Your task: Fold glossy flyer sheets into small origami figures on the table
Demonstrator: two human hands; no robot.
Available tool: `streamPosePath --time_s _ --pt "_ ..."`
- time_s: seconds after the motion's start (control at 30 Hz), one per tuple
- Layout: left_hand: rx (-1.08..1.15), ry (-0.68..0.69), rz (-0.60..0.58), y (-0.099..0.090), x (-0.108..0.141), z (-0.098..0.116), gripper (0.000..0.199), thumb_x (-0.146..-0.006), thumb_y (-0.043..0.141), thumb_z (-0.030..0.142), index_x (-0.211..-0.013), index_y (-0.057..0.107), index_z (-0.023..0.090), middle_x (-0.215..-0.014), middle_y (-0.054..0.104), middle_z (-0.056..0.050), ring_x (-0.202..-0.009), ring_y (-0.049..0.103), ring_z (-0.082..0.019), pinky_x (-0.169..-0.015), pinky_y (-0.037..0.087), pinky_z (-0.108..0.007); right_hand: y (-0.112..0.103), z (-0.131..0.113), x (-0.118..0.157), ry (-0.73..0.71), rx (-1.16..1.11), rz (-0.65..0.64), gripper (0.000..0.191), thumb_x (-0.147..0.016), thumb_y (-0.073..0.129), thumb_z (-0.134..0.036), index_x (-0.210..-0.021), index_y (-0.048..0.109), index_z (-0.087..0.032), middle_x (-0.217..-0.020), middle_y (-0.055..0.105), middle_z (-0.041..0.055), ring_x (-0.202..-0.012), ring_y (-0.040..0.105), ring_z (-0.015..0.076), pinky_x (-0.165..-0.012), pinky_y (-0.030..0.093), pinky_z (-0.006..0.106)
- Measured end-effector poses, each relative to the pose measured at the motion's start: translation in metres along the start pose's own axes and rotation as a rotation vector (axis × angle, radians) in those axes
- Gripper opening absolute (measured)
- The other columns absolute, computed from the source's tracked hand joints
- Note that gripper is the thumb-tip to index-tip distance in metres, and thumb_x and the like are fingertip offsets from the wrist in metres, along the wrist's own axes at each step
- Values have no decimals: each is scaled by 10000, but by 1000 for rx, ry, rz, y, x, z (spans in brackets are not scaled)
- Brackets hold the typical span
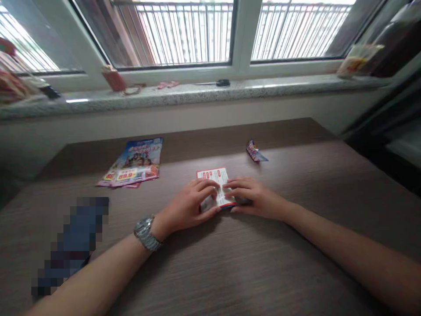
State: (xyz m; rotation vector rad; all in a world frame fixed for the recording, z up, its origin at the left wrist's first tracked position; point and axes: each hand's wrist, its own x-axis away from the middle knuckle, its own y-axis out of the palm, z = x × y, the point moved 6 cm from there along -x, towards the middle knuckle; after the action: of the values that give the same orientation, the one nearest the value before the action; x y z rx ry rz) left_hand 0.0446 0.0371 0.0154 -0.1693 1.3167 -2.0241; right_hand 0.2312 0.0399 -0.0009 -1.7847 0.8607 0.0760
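Note:
A small folded leaflet (221, 175), white with red print and red edges, lies on the brown table between my hands. My left hand (197, 199), with a silver watch (147, 232) on its wrist, curves over the leaflet's left part. Its fingers bend onto the paper and its thumb is at the near edge. From the right, my right hand (251, 197) reaches the leaflet's right edge. Its fingers are stretched and apart, the tips touching the paper, the thumb near the lower corner. The fingers cover parts of the leaflet.
Colourful flyers (141, 160) lie overlapping at the back left of the table (210, 272). A folded, patterned paper piece (255, 151) stands at the back right. A dark pixelated object (74, 237) is beside my left forearm. Small items rest on the stone windowsill (190, 93).

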Motion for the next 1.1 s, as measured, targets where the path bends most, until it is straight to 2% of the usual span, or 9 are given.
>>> streamPosePath --time_s 0.2,0.37,0.53,0.63,0.73,0.83,0.97,1.1 --pt "17 9 12 1 0 0 189 -971 637 359 -1087 597 216 -1330 615 -95 -1242 562 -258 -1086 438 -456 2 2 1 -14 8 -4 171 -989 657 -269 -1151 706 -244 -1296 720 82 -1216 668 233 -1120 466 482" --pt "-5 25 12 2 0 0 269 -918 715 421 -1063 614 219 -1320 622 -99 -1235 566 -276 -1071 450 -464 2 4 2 3 -15 22 165 -1000 637 -244 -1145 714 -261 -1273 739 59 -1206 682 229 -1120 471 482" --pt "-29 41 7 -1 0 2 275 -894 741 411 -1061 630 223 -1328 623 -100 -1245 569 -287 -1093 437 -490 0 5 1 48 -89 42 155 -1001 632 -235 -1122 727 -258 -1232 753 60 -1177 696 227 -1132 464 486" --pt "-31 55 14 -3 1 3 285 -899 738 408 -1095 637 227 -1348 617 -98 -1261 563 -284 -1105 430 -494 -4 7 -1 106 -171 82 156 -1004 621 -225 -1110 734 -242 -1196 758 74 -1144 705 215 -1102 500 448" --pt "-26 45 64 -4 2 1 213 -922 710 326 -1092 635 223 -1310 634 -90 -1209 590 -258 -1054 472 -457 -9 9 -1 185 -243 120 156 -1002 614 -217 -1104 731 -234 -1171 760 77 -1119 713 202 -1039 545 395" --pt "0 29 107 -4 4 -2 113 -965 645 238 -1076 638 217 -1188 668 -74 -1103 623 -220 -968 514 -400 -11 10 -1 237 -274 130 157 -1002 606 -214 -1102 725 -236 -1160 760 73 -1108 715 198 -1003 559 381" --pt "44 -4 94 -3 5 -5 106 -1015 561 202 -1086 639 200 -1103 666 -73 -1004 632 -191 -875 529 -336 -11 8 -2 226 -273 121 155 -1000 609 -218 -1108 718 -238 -1154 757 73 -1093 711 197 -983 560 376" --pt "30 -35 79 -3 6 -7 126 -1039 523 218 -1080 640 197 -1066 663 -73 -977 632 -194 -854 518 -327 -10 8 -3 208 -246 115 160 -971 663 -233 -1123 713 -239 -1169 743 86 -1095 702 209 -976 557 376"
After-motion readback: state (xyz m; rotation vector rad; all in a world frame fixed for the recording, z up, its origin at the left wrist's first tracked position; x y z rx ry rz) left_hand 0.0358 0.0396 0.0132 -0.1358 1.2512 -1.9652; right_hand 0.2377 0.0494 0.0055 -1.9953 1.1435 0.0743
